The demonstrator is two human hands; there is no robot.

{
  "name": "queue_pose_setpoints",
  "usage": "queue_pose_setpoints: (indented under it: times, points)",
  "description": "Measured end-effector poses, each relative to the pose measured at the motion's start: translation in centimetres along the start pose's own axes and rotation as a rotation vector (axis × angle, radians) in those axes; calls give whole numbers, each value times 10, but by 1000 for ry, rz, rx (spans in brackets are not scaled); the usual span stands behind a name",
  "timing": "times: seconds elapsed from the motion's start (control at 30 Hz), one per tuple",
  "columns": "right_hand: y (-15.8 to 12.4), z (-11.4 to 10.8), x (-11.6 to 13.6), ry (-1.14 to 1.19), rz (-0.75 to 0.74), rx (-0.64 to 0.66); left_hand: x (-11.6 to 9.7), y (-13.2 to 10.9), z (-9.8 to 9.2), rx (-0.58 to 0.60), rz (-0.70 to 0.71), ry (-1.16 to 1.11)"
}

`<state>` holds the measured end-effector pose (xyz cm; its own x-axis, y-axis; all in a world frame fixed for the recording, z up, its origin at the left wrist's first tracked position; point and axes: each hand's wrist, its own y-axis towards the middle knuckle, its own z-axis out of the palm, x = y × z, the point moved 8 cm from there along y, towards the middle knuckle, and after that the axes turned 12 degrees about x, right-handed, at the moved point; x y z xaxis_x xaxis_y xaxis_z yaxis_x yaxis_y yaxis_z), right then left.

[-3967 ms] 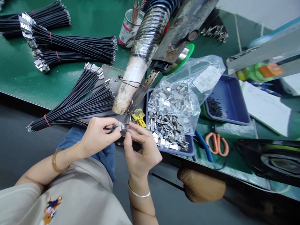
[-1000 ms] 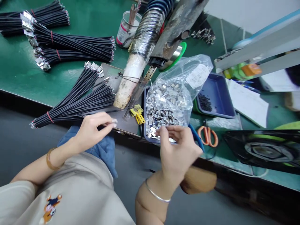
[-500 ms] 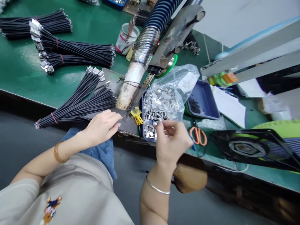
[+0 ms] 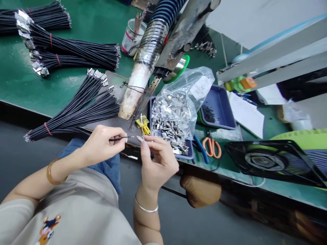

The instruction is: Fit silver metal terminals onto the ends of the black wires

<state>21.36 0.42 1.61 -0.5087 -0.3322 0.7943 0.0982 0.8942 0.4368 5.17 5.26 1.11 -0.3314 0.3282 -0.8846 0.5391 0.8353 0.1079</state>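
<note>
My left hand (image 4: 105, 142) is closed in a pinch on a black cable (image 4: 118, 139), whose thin stripped end points right. Facing it, my right hand (image 4: 158, 157) pinches a small silvery metal connector (image 4: 140, 138) between thumb and fingertips; a small gap separates it from the cable end. A thin pale strand (image 4: 142, 123) rises by the right fingertips; whether they hold it I cannot tell. Below the left hand a wire with a white tip (image 4: 131, 157) sticks out. Beside the hands lies a banded cable bundle (image 4: 74, 112). Small metal connectors (image 4: 171, 131) fill a blue tray in front of my right hand.
A white pipe (image 4: 131, 97) on a ribbed hose and a metal arm (image 4: 176, 51) slant down over the bench. Yellow clips (image 4: 143, 125), orange-handled scissors (image 4: 212, 147), a blue tray (image 4: 224, 110) and a black fan (image 4: 268, 161) stand around. More cable bundles (image 4: 74, 44) lie at the left.
My right hand has come left from the connector tray to face the left hand, a small metal connector in its fingers. A cable end now shows in my left hand. The view has shifted slightly.
</note>
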Motion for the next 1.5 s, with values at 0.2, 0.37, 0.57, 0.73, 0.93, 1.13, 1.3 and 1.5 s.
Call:
queue_pose_setpoints:
  times: [0.2, 0.37, 0.57, 0.73, 0.93, 1.13, 1.3, 1.5]
  points:
    - [6, 27, -10, 223, 106, 191, 13, 2, 6, 27, -146, -329]
    - [5, 30, -16, 311, 154, 191, 16, 0, 3, -12, -154, -368]
    - [2, 31, -17, 291, 137, 185, 16, -2, 3, -33, -113, -299]
    - [2, 21, 1, -3, -36, 187, 9, -2, 2, -43, -29, -207]
    - [0, 16, 18, -253, -198, 264, -1, -1, 5, -1, 59, -5]
    - [0, 18, 9, -114, -82, 241, -7, -5, 11, 45, 110, 78]
    - [-7, 29, -4, 163, 65, 159, 13, -5, 17, 134, -118, -339]
    - [-10, 28, 16, -95, -158, 52, 26, -3, 22, 198, -239, -690]
